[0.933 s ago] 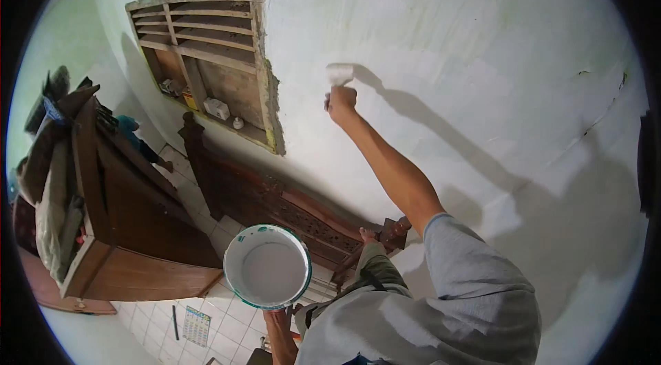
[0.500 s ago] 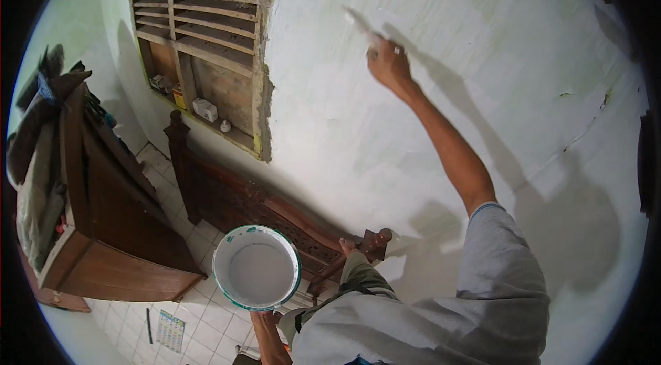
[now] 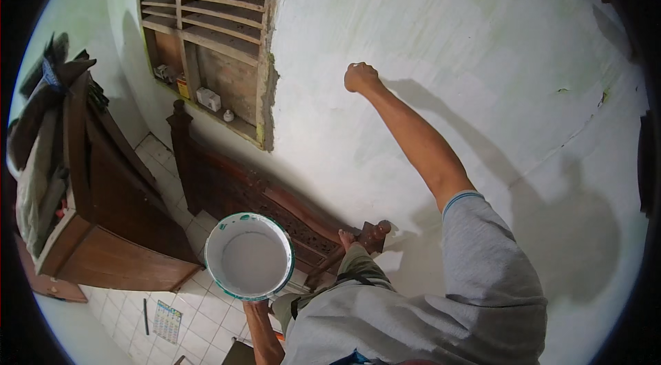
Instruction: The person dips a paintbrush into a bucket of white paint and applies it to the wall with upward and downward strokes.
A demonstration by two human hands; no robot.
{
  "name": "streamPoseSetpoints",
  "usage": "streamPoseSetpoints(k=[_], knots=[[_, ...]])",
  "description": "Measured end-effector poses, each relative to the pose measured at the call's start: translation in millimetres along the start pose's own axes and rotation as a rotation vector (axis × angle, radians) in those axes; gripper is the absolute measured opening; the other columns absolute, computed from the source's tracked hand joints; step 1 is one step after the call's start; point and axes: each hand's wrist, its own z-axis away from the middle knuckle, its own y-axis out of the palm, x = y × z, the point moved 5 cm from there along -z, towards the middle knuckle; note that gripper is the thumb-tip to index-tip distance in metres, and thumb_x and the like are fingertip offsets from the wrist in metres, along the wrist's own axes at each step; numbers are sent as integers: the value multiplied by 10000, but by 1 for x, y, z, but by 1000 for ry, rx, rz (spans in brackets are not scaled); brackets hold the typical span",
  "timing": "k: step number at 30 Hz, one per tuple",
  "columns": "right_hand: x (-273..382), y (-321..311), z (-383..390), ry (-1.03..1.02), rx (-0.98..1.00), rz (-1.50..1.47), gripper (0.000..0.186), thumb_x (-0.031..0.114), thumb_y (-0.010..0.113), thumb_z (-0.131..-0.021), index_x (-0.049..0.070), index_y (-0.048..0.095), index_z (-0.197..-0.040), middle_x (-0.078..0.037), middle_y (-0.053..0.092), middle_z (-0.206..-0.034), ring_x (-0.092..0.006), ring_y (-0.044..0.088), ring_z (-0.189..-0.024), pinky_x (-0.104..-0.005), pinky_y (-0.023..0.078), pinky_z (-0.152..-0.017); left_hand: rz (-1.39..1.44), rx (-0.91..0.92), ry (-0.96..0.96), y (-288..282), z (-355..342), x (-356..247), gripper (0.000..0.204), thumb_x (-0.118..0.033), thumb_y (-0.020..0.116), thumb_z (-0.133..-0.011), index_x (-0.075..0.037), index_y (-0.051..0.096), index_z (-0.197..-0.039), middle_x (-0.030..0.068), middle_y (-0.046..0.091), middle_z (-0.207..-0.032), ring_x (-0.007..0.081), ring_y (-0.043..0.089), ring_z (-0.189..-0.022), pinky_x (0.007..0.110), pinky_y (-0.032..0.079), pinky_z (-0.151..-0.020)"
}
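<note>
My right hand (image 3: pixel 361 77) is stretched up against the pale painted wall (image 3: pixel 447 28), closed in a fist on a paintbrush handle; the brush is almost wholly hidden behind the fist. Low in the view, my left hand (image 3: pixel 256 307) grips the underside of a round paint bucket (image 3: pixel 288 262) with a green-smeared rim and white paint inside. My foot (image 3: pixel 348 235) rests on top of a carved wooden headboard (image 3: pixel 241 189) that leans along the wall.
A wooden louvred niche (image 3: pixel 206 41) is set in the wall at upper left, with small items on its sill. A dark wooden cabinet (image 3: pixel 110 207) draped with clothes stands at left. The white tiled floor (image 3: pixel 200 310) lies far below, with a printed sheet (image 3: pixel 166 320).
My right hand swept up and to the right along the wall, then came back down and left. The bucket stayed in my left hand and shifted slightly in view.
</note>
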Motion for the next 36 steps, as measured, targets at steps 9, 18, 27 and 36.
streamPoseSetpoints(k=[9, 18, 27, 36], knots=[[-55, -217, -27, -101, -165, -199, 252, 136, 443, -660, -33, 572, -795, -181, 599, -775, -263, 590, -618, -417, 471, -506, 14, -10, 16, -4, 14, -4, 487, -418, 420, -848, -54, 460, -1170, 140, 500, -1165, 296, 494, -1040, 484, 420, -872], [-76, -175, -24, -150, -913, 444, 261, 150, 386, -837, -9, 592, -850, -202, 606, -765, -330, 602, -681, -489, 471, -570, 16, -2, -11, -2, 2, 1, 495, -424, 421, -845, -54, 460, -1172, 139, 501, -1166, 295, 494, -1041, 481, 420, -873], [-136, -28, -28, 164, -175, -33, 495, 163, 356, -826, -20, 322, -1285, -227, 375, -1288, -368, 390, -1176, -450, 329, -965, -29, 39, -95, 7, -7, 10, 503, -431, 422, -842, -55, 460, -1173, 138, 501, -1166, 294, 493, -1042, 479, 419, -874], [-127, -249, 38, 42, -781, 106, 312, 97, 390, -771, -59, 537, -998, -268, 572, -968, -389, 564, -900, -441, 469, -754, -20, -4, -23, 0, 3, 4, 510, -438, 423, -839, -55, 461, -1174, 137, 501, -1166, 294, 492, -1043, 476, 419, -875]])
